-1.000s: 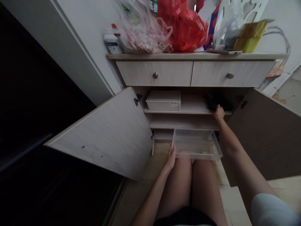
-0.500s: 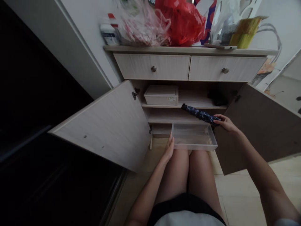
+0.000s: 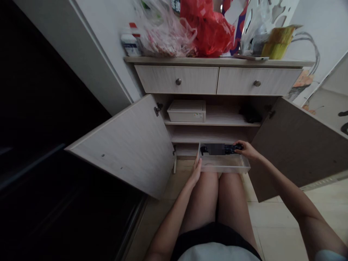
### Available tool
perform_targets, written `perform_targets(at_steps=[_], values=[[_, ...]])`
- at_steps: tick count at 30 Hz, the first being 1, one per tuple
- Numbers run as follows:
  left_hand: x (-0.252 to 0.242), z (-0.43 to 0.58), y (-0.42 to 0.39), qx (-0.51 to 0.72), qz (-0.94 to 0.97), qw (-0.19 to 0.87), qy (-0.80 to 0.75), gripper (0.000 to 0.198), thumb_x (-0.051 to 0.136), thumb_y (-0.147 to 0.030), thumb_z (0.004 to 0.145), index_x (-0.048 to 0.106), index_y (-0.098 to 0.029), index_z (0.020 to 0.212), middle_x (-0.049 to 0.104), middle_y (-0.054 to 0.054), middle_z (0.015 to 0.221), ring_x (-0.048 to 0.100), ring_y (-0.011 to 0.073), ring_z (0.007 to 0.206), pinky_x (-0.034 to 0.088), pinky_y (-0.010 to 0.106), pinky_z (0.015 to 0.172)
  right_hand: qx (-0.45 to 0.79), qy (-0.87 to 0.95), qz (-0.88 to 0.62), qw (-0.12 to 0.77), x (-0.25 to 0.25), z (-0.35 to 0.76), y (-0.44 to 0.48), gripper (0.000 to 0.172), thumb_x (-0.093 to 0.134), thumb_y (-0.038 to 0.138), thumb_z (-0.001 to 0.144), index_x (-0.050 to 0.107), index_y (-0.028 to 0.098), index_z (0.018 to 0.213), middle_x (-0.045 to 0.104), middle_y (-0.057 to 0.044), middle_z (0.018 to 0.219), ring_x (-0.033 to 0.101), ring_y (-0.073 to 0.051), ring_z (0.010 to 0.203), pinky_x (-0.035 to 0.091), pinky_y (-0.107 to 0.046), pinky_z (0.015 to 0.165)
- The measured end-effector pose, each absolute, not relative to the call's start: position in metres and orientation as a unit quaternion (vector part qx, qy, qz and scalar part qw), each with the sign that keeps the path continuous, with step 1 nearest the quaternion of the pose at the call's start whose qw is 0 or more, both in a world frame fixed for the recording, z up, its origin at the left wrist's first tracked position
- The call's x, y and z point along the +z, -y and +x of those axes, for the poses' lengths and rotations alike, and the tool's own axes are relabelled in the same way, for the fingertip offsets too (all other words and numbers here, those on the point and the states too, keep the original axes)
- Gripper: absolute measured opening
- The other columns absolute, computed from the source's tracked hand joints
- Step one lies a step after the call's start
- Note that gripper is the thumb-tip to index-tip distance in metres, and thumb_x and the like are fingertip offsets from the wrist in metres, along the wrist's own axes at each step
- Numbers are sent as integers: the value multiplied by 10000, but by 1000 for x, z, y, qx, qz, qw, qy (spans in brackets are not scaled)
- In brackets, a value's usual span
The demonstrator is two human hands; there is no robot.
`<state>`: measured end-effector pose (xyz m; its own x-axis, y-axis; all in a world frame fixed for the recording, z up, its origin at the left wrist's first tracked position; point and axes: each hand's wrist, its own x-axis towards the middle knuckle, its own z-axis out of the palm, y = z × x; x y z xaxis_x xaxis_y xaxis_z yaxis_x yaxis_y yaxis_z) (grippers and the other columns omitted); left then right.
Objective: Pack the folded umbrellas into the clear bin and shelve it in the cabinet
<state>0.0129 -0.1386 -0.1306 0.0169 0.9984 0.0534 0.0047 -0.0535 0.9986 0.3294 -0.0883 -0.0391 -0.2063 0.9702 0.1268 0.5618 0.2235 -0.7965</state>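
Before the open cabinet (image 3: 176, 88), with the clear tray (image 3: 224, 169) taken as the clock's centre and twelve toward the shelves, the left hand (image 3: 195, 173) grips the tray's end wall between eight and nine o'clock; fingers beneath it, if any, cannot be seen. Between two and three, the right hand (image 3: 247, 150) has its fingers drawn in narrowly around one end of what appears to be a folded umbrella (image 3: 228, 149), dark blue, lying lengthwise along the tray's twelve o'clock side and partly masked by a blurred patch. Contact with the tray floor cannot be confirmed. Risk noted: the tray is gripped at one end only, so downward pressure at the other could tilt it; support from the thighs (image 3: 206, 190) is unclear. Premature release could leave the umbrella propped on the rim. Obstructions: the first door (image 3: 127, 148) stands open at nine o'clock, the second door (image 3: 299, 156) at three, near the right forearm and liable to be knocked. The upper shelf (image 3: 221, 116) bears a lidded box (image 3: 186, 111) at eleven and an unidentified black item (image 3: 252, 115) at one. Higher, at twelve, a red bag (image 3: 209, 34) occupies the cabinet top.
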Motion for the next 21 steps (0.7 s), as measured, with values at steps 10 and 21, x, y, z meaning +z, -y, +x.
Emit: perform_targets(at_steps=[10, 21], values=[[-119, 8, 147, 496, 508, 514, -481, 809, 465, -729, 866, 369, -275, 1529, 266, 26, 1641, 183, 245, 1529, 135, 417, 1263, 58, 799, -583, 134, -38, 319, 79, 308, 693, 131, 775, 717, 208, 1072, 728, -89, 1070, 638, -268, 1044, 465, -341, 914], [-117, 9, 147, 488, 510, 518, -483, 842, 478, -736, 849, 380, -242, 1524, 243, 43, 1645, 157, 247, 1534, 116, 415, 1266, 65, 775, -621, 103, -29, 329, 44, 226, 670, 336, 869, 681, 243, 1075, 727, -54, 1000, 667, -207, 938, 461, -262, 767]])
